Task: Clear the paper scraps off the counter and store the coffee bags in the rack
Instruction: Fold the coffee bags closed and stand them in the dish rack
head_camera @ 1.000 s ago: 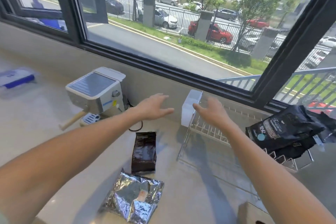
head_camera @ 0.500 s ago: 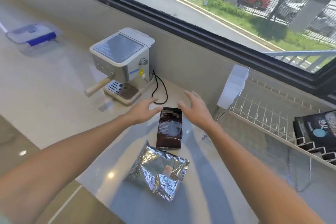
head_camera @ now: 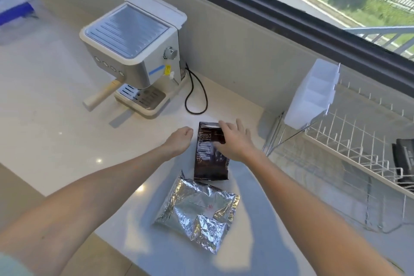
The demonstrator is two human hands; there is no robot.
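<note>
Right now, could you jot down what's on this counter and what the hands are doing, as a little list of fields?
Dark coffee bag: flat on counter
Right hand: open, over bag's upper part
Left hand: beside bag's left edge, holding nothing
Foil bag: crumpled, nearer the person
Espresso machine: back left
Wire rack: right, one dark bag already in it

The right hand [head_camera: 233,141] covered the upper right part of the dark coffee bag [head_camera: 210,159], hiding print there. At three o'clock, a black bag [head_camera: 404,159] in the wire rack [head_camera: 349,141] ran off the edge. At ten o'clock, a blue-and-white object [head_camera: 13,10] was blurred and cropped.
</note>
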